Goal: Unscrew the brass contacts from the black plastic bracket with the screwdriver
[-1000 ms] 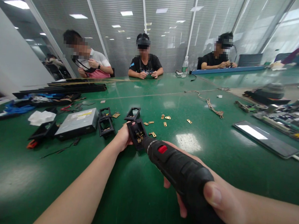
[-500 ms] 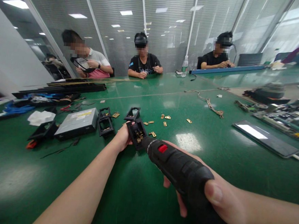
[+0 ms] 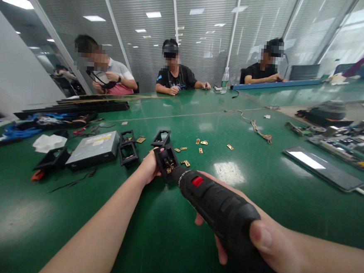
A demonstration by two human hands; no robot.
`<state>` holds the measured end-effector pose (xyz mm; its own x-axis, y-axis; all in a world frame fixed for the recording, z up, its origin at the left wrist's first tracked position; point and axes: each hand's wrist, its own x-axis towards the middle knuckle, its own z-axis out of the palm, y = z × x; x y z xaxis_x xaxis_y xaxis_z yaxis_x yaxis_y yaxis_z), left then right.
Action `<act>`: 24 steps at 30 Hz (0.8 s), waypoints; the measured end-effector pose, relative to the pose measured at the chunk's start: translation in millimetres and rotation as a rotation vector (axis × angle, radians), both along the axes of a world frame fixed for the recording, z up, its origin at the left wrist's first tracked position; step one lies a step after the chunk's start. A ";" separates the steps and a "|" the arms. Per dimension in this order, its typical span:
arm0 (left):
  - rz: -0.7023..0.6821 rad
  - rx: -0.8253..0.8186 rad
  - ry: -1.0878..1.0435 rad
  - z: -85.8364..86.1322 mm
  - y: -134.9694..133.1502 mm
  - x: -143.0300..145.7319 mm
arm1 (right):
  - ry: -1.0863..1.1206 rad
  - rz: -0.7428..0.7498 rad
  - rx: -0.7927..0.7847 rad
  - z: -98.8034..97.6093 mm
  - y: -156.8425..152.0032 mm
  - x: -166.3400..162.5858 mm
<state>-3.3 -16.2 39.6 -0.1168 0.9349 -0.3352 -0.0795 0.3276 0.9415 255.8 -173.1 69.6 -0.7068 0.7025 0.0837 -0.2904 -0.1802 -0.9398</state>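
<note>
My right hand (image 3: 266, 248) is wrapped round a black electric screwdriver (image 3: 217, 205) with a red switch. Its tip points into a small black plastic frame (image 3: 167, 161) that has brass parts inside. My left hand (image 3: 150, 167) grips that frame from the left and holds it tilted on the green table (image 3: 162, 243). Two more black frames (image 3: 128, 149) and a third (image 3: 162, 138) lie just beyond. Several small brass hinges (image 3: 204, 143) are scattered behind the held frame.
A grey optical drive (image 3: 94, 149) and white paper (image 3: 47, 142) lie at the left, with black rails (image 3: 78, 104) behind. A flat grey panel (image 3: 323, 169) and circuit boards (image 3: 349, 144) are at the right. Three people sit at the far edge; a water bottle (image 3: 225, 80) stands there.
My hands and the screwdriver have hardly moved. The person at the far middle has reached one arm out to the right.
</note>
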 end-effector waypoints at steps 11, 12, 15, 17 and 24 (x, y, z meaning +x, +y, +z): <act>-0.011 0.005 0.000 -1.1 1.1 -1.4 | 0.028 -0.013 0.032 -14.3 -3.7 7.7; -0.007 0.005 0.003 -1.2 1.0 -1.4 | 0.019 -0.009 0.036 -14.8 -4.5 8.2; 0.002 0.003 0.013 -1.0 0.8 -1.0 | -0.014 -0.017 0.041 -16.3 -5.9 8.9; 0.000 0.008 0.016 -0.7 0.6 -0.8 | -0.025 -0.028 0.046 -17.0 -6.1 8.7; -0.005 -0.013 0.007 1.6 -1.6 0.5 | -0.063 -0.061 0.056 -11.5 -6.4 5.6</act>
